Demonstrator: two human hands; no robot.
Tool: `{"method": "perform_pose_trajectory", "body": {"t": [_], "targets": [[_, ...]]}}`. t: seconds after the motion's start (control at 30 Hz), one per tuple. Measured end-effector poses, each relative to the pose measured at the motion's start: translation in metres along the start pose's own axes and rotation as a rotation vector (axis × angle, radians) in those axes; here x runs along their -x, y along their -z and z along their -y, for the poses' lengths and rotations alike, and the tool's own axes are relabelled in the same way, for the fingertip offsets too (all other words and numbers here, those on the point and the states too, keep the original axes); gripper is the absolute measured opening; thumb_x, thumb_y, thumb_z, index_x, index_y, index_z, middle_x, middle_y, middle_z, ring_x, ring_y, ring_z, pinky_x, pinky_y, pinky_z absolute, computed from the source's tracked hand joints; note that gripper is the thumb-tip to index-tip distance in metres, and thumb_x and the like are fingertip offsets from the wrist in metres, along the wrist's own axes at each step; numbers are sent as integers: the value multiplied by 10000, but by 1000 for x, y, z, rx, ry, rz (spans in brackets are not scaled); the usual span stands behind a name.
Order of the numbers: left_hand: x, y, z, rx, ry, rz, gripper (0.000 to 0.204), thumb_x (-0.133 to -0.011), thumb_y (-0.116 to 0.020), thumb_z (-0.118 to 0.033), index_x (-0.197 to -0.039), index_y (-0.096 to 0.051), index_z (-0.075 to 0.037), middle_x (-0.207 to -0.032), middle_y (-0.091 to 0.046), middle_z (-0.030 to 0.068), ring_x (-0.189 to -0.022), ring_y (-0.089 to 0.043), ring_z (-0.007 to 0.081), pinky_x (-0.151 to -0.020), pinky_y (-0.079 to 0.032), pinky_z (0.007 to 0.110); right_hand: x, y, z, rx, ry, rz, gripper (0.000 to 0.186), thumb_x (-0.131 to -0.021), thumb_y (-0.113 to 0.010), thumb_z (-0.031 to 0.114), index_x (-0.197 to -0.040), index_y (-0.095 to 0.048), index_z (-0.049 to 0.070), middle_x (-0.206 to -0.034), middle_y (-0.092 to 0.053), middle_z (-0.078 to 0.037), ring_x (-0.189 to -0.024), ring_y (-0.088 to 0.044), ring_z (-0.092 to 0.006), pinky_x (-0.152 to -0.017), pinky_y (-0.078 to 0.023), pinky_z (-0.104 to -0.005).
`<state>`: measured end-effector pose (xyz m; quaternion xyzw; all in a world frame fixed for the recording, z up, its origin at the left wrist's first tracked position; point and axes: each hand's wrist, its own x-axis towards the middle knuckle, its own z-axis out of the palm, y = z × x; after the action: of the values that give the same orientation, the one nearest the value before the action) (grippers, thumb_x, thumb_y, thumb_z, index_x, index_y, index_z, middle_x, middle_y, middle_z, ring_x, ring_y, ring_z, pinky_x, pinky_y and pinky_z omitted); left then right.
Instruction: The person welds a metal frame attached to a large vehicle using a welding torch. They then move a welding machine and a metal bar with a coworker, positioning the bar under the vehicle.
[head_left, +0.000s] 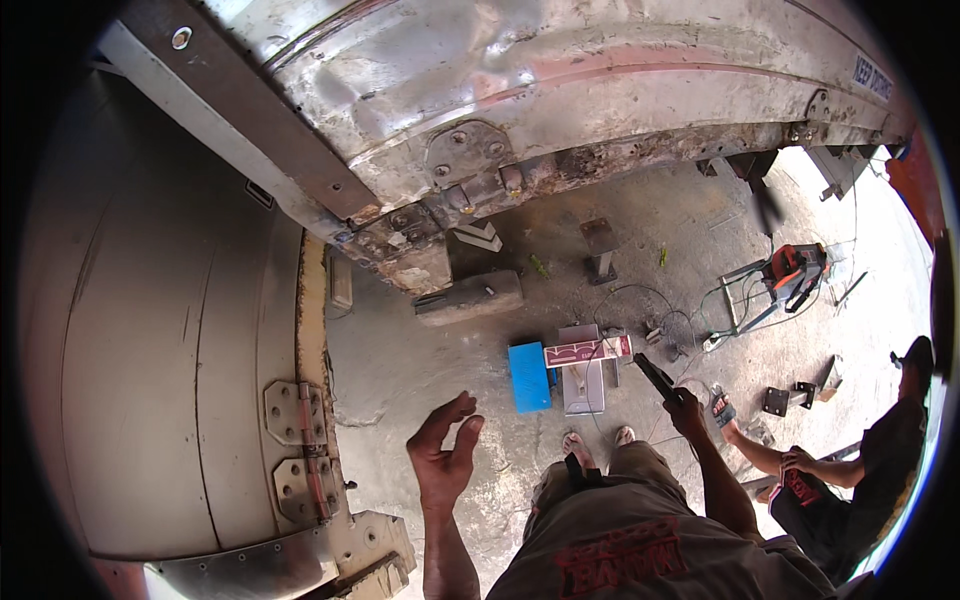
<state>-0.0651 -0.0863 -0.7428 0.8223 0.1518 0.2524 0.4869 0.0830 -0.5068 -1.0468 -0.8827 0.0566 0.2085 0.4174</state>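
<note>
My right hand (686, 414) is closed around the grip of a long dark tool that looks like a welding electrode holder (655, 377). It points up and left toward a long red-and-white carton (585, 351). My left hand (446, 456) is raised at centre-left, holding nothing, with thumb and curved fingers apart. Beyond it on the floor stands a blue box (529, 378). Next to that is a pale grey case (583, 392), partly covered by the carton. A thin cable runs across the carton and case.
A worn metal vehicle body (600, 90) spans the top; a panel (200, 400) with hinges (294, 412) stands left. A concrete block (470, 300) lies below the body. An orange-and-black machine (795, 275) with cables is at right, near metal brackets (790, 398) and a seated person (880, 460).
</note>
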Motion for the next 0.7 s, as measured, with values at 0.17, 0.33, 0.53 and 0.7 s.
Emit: {"method": "perform_pose_trajectory", "body": {"t": [0.17, 0.33, 0.53, 0.7], "targets": [[-28, 44, -124, 102, -704, -181, 567, -993, -699, -425, -1286, -691, 60, -1088, -740, 223, -905, -697, 306, -762, -547, 387, -24, 3, -22, 250, 224, -59, 342, -823, -729, 160, -1137, -686, 31, -888, -726, -220, -912, -693, -455, -791, -551, -521], [2, 21, -183, 83, -979, -142, 459, -1037, -603, -424, -1311, -661, -60, -1032, -721, 183, -851, -685, 306, -767, -582, 467, -52, 21, -28, 128, 46, 106, 296, -835, -765, 139, -1080, -683, -5, -787, -730, -157, -682, -748, -287, -619, -595, -430], [7, -100, -100, -224, 19, 138, 505, -1035, -623, -339, -1373, -616, 37, -1119, -748, 220, -1033, -727, 327, -861, -576, 433, -80, 33, -38, 65, -123, 182, 244, -942, -703, 185, -998, -662, -49, -741, -708, -160, -587, -721, -248, -515, -562, -392], [191, -167, 116, -389, 575, 942, 614, -967, -708, -381, -1441, -588, -10, -1321, -684, 244, -1236, -652, 408, -1038, -525, 476, -148, 14, -108, 557, 128, 152, 218, -908, -601, 119, -968, -682, -74, -872, -727, -295, -839, -753, -449, -708, -589, -537]]}}
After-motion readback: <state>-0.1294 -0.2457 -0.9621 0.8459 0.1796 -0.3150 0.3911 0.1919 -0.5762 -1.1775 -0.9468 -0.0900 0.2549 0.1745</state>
